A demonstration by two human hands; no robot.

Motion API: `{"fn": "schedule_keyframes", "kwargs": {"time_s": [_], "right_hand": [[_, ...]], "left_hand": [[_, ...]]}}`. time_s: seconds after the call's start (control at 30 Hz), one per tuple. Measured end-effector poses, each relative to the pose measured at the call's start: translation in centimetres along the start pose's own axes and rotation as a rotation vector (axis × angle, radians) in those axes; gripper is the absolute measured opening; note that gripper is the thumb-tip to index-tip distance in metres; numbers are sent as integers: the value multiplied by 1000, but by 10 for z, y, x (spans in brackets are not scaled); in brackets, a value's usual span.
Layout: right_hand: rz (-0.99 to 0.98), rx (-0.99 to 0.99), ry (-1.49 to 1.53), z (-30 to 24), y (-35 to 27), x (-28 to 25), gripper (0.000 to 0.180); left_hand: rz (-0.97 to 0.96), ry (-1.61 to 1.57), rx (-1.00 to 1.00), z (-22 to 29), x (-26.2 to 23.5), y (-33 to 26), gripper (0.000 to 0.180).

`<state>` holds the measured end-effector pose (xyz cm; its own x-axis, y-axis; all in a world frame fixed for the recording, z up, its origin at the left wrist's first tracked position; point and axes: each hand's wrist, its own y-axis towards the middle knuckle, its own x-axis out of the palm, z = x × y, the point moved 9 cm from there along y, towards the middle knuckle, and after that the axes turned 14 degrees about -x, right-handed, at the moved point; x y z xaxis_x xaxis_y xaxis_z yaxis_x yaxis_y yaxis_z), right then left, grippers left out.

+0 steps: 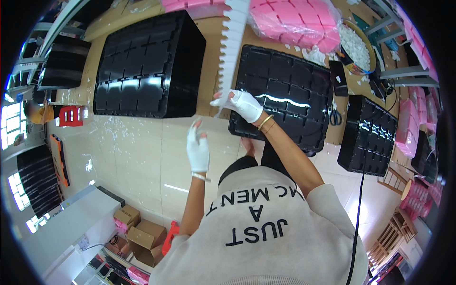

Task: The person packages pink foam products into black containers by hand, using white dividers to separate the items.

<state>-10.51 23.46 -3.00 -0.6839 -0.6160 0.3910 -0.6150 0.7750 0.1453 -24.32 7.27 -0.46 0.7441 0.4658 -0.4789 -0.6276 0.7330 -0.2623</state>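
R hand (244,106), gloved, upper centre of frame, is pinched on the low end of a white toothed strip (234,42) running to the top edge, by the black tray (286,81). L hand (198,148), mid-frame, is a bit blurred, nothing seen in it, fingers apart. Risk: w/ one-handed hold, strip could twist or tear at its teeth if tugged, or slip, b/c glove fabric may be slick.

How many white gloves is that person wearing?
2 white gloves: one on the left hand, which looks empty, one on the right hand, holding a long white tooth-edged strip. Both are in view.
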Motion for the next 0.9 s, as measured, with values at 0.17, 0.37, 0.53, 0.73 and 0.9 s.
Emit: {"fn": "schedule_keyframes", "kwargs": {"time_s": [0.17, 0.37, 0.53, 0.73, 0.9], "right_hand": [[111, -17, -157, -14, -16, 17, 53], [-35, 212, 328, -2, -30, 16, 34], [218, 174, -315, -9, -50, -38, 42], [114, 337, -703, -34, -106, -43, 31], [53, 240, -714, -34, -100, -42, 24]], "left_hand": [[-488, 173, -21, -12, 67, 46, 39], [-774, 80, -250, 12, 93, 9, 29], [-561, -511, -486, 0, 101, -5, 27], [-449, -475, -457, 3, 103, -11, 26], [-435, -532, -508, -9, 122, -12, 18]]}}
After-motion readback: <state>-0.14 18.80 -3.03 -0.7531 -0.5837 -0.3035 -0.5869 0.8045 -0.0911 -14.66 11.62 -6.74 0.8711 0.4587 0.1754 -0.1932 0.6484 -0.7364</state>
